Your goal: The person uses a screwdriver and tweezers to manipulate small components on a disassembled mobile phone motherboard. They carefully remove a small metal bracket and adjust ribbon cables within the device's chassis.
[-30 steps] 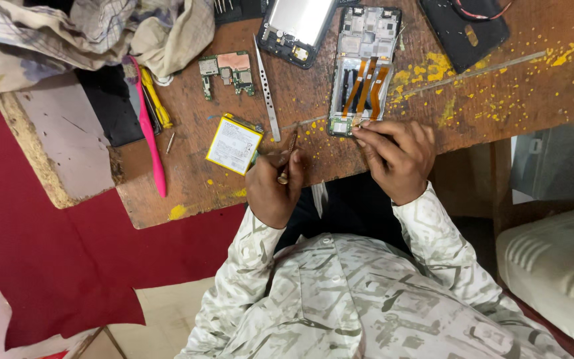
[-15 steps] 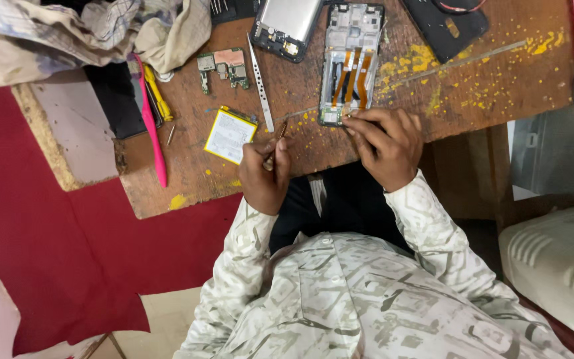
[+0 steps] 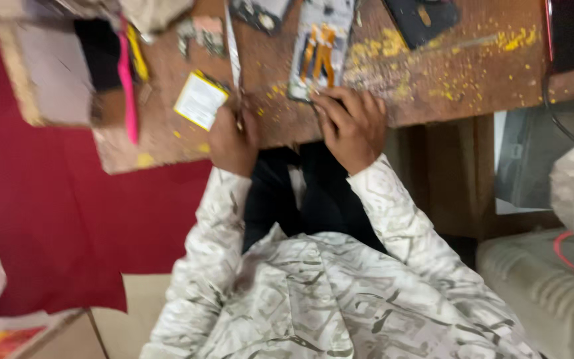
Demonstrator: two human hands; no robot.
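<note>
Left hand, left of frame centre, is curled closed on a thin tool, tip blurred. Right hand, fingers bent and half open, presses the lower edge of the opened phone at upper centre; no object held. Judgement: steady the phone firmly and bring the tool in slowly. Wooden bench is flecked with yellow; white battery and pink tool at upper left, red floor below.
</note>
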